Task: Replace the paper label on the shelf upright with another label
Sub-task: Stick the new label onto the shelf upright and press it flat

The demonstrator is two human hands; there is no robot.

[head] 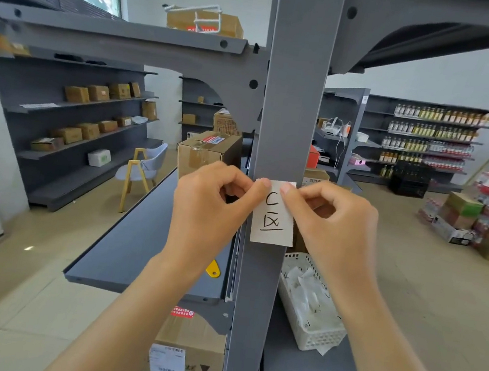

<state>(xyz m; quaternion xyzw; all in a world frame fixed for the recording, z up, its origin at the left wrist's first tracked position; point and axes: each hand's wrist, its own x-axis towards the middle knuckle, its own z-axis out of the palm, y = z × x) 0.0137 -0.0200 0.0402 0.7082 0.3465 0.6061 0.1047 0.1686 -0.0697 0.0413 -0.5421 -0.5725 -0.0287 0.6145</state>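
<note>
A white paper label (273, 219) with black handwritten marks lies flat against the grey shelf upright (294, 99) at chest height. My left hand (213, 203) pinches the label's top left corner between thumb and forefinger. My right hand (331, 220) pinches its top right corner the same way. Both hands press the top edge against the upright; the lower edge hangs free. A white plastic basket (320, 336) with several more paper labels sits on the shelf just right of the upright, below my right forearm.
Grey shelf boards (137, 249) stick out left and right of the upright. Cardboard boxes (207, 153) stand on the left shelf and below it. Wall shelving with boxes is at the far left, bottles at the far right, stacked goods on the floor at right.
</note>
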